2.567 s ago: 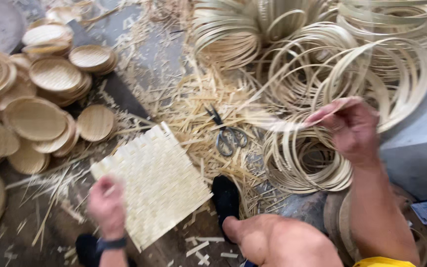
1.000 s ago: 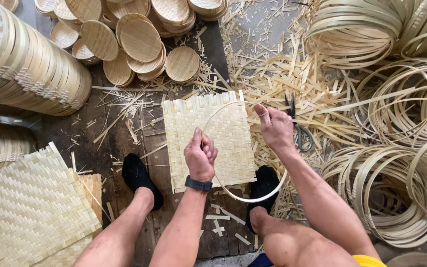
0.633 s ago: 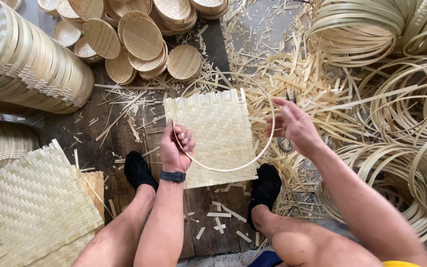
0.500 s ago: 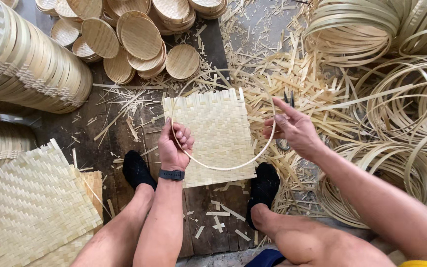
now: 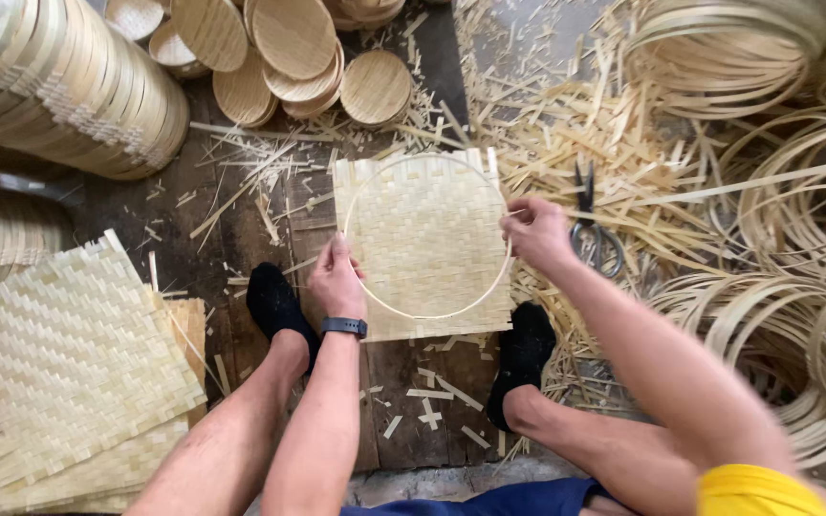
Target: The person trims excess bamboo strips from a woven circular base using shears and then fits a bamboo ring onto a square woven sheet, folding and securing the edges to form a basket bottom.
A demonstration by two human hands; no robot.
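Scissors were half buried in scraps, the mat stack ran off the left edge, and hoop coils got cropped right.

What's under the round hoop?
A square woven mat lies under the hoop, which both hands hold. The mat hides the boards beneath it.
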